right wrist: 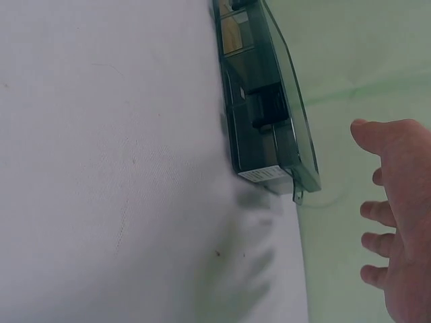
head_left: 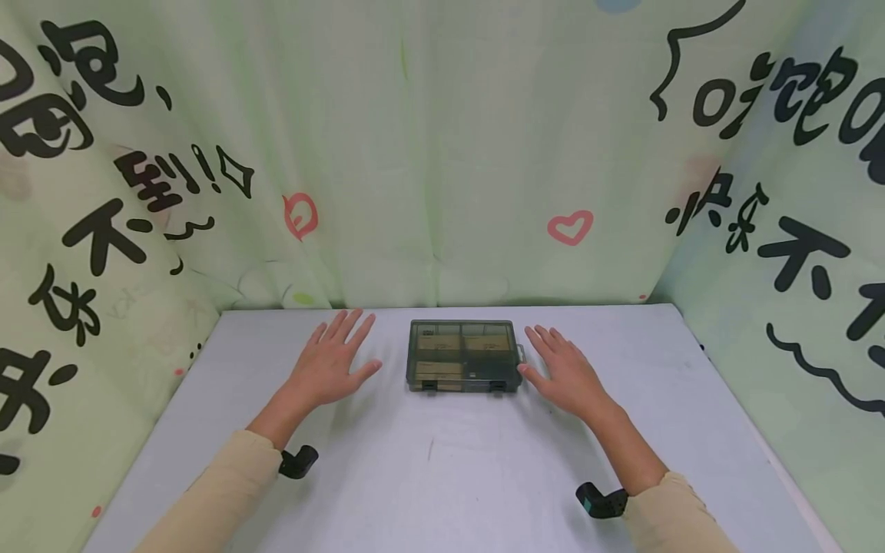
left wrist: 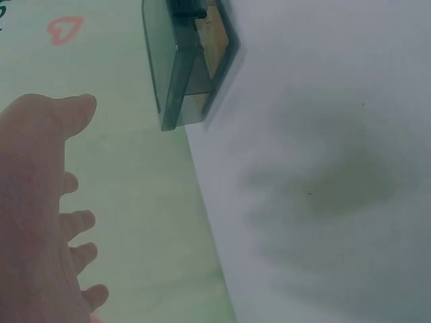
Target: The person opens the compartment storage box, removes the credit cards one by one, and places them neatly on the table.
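A flat, smoky-green transparent compartment box [head_left: 463,355] lies closed on the grey table [head_left: 442,461], near the far edge. Tan contents show through its lid. My left hand [head_left: 332,365] hovers flat and spread a little to the left of the box, holding nothing. On the other side my right hand [head_left: 563,370] is spread too, its thumb close to the box's right edge by a small tab. The left wrist view shows the box [left wrist: 185,64] beyond my left hand [left wrist: 47,208]; the right wrist view shows the box [right wrist: 266,108] beside my right hand [right wrist: 397,215].
Pale green cloth walls [head_left: 442,153] printed with black characters and pink hearts close in the table at the back and both sides. Beige sleeves and black wrist mounts [head_left: 299,461] show at the near edge.
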The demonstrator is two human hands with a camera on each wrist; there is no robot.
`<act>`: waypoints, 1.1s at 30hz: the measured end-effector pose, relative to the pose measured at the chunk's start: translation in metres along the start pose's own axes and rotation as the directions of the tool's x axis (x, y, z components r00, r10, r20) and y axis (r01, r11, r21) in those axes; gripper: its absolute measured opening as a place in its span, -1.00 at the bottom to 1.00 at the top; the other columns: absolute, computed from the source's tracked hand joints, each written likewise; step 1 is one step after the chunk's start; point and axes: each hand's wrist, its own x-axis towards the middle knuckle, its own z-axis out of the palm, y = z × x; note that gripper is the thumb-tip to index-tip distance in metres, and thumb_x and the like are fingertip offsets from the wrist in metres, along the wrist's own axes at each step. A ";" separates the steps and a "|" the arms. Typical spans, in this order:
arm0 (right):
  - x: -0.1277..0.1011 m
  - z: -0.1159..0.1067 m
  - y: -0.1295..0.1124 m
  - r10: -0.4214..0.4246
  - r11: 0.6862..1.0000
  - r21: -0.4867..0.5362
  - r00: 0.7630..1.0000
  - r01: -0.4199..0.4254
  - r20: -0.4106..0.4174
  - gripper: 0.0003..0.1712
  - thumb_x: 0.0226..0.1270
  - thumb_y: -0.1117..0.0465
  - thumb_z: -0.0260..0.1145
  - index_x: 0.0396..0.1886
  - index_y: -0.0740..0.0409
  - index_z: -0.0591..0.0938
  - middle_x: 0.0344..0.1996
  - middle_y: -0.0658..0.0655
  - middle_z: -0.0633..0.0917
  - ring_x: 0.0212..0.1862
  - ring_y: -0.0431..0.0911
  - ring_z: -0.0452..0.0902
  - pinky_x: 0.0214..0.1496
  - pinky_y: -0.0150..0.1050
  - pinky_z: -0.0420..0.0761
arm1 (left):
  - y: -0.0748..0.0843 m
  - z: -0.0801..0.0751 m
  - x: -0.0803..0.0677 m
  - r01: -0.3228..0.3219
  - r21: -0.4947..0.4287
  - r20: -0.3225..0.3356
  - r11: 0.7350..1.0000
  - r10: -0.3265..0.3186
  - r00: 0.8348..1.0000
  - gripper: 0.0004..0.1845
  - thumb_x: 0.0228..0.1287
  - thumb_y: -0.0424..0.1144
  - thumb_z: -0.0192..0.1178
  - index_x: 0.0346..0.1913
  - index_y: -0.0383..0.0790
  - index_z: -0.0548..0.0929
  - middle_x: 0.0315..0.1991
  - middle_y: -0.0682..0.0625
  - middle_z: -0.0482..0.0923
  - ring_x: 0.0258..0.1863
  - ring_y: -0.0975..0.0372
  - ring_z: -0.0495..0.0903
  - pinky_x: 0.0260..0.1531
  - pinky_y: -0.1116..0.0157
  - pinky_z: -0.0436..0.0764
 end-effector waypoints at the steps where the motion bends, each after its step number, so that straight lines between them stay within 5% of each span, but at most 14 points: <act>1: 0.000 0.000 0.000 0.000 1.000 -0.001 1.000 0.000 -0.001 -0.14 0.36 -0.12 0.20 0.51 0.17 0.16 0.47 0.32 0.22 0.49 0.28 0.04 0.44 0.26 0.11 | 0.000 0.001 0.000 -0.002 -0.001 -0.001 1.000 0.002 1.000 -0.16 0.33 0.23 0.03 0.53 -0.08 0.07 0.53 -0.16 0.04 0.51 -0.10 0.03 0.40 -0.18 0.11; 33: 0.004 0.011 -0.007 -0.045 0.998 0.032 0.999 0.045 0.020 -0.15 0.38 -0.13 0.18 0.51 0.17 0.16 0.46 0.30 0.24 0.48 0.28 0.07 0.41 0.27 0.16 | 0.014 0.015 0.006 -0.034 -0.028 0.022 0.999 0.034 0.999 -0.18 0.35 0.27 -0.03 0.54 -0.05 0.05 0.53 -0.13 0.04 0.51 -0.06 0.05 0.38 -0.17 0.15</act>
